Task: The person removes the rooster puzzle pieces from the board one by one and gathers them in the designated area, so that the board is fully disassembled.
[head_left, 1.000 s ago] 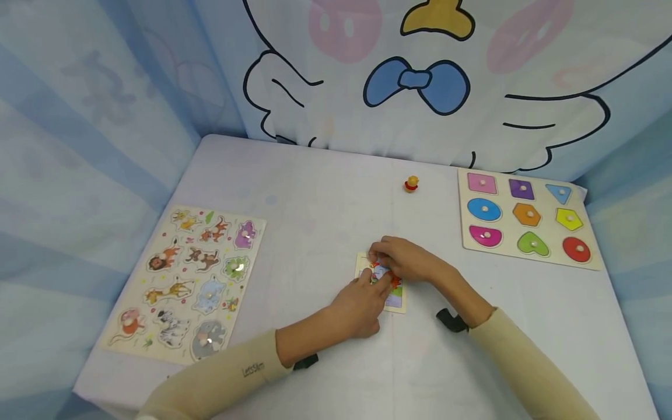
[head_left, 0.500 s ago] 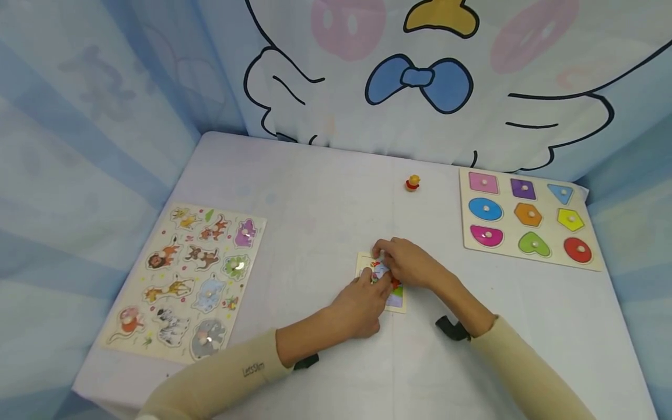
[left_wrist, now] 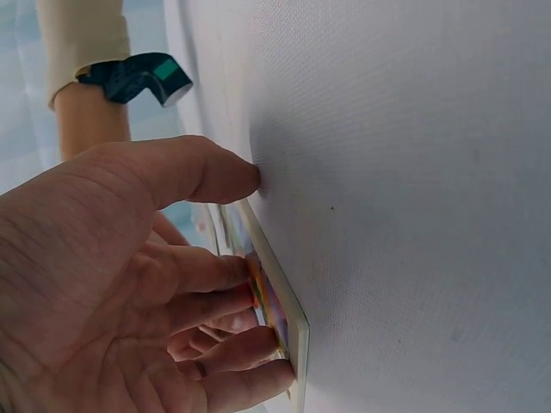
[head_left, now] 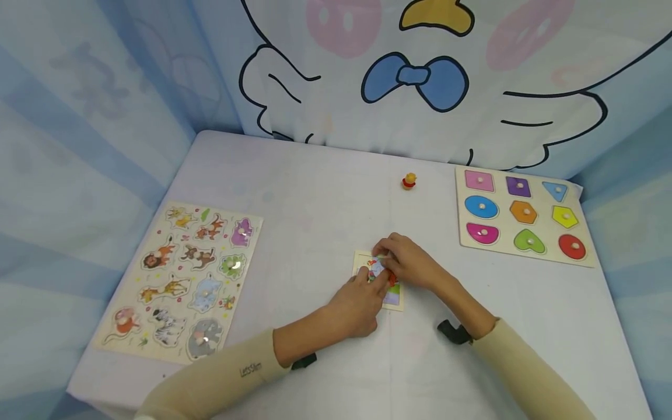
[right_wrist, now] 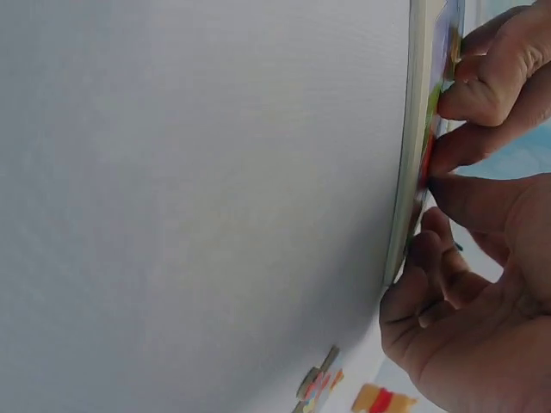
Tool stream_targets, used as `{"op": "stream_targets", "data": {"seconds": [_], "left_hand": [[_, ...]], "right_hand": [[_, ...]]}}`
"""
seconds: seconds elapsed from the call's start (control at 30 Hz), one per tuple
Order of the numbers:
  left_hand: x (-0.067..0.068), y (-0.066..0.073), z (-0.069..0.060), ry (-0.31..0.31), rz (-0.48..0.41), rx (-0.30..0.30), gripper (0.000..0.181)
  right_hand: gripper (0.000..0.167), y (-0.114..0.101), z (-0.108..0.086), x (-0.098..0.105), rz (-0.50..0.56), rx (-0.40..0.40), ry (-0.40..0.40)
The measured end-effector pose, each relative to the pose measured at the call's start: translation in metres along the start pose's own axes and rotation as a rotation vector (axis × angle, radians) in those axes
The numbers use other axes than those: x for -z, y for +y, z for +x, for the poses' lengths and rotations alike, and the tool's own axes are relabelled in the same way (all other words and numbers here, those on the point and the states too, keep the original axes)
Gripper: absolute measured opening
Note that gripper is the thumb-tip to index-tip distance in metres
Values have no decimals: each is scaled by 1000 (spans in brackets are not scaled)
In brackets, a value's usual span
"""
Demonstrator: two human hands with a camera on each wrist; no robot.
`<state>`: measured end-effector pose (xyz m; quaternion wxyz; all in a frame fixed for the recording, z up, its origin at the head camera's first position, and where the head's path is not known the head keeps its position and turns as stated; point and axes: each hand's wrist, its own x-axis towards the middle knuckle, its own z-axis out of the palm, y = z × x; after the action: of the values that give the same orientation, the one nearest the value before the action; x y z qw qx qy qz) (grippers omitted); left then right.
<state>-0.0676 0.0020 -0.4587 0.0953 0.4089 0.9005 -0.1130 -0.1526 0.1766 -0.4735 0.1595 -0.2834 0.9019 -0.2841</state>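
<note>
Left hand (head_left: 358, 307) is pressing the small picture board (head_left: 392, 297) with fairly straight fingers, right hand (head_left: 412, 262) is curling at its far edge, and whether it's gripping I can't tell! Together they're hiding much of its middle. "LetsSlim" is showing on the left sleeve (head_left: 220, 374); the board is lying on a white-covered table (head_left: 315, 192), a cartoon-printed curtain (head_left: 336, 102) hanging behind.

The lettering "LetsSlim" (head_left: 250, 370) can be read in the head view, on the beige left sleeve (head_left: 212, 382), just short of the cuff (head_left: 278, 350). It is one small, thin, dark line with a capital L and a second capital S, slanting upward toward the cuff; any apostrophe is too small to tell.
</note>
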Motion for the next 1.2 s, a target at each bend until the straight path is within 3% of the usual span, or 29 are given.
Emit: {"op": "stream_targets", "data": {"seconds": [0.33,0.83,1.2], "left_hand": [[1,1,0,-6,1,12,68],[0,-1,-1,-14,-85,48,69],[-1,3,0,-17,-49,35,67]], "right_hand": [[23,1,0,6,-5,60,-31],[27,15,9,9,-23,186,-85],[29,5,17,12,-56,108,-230]]}}
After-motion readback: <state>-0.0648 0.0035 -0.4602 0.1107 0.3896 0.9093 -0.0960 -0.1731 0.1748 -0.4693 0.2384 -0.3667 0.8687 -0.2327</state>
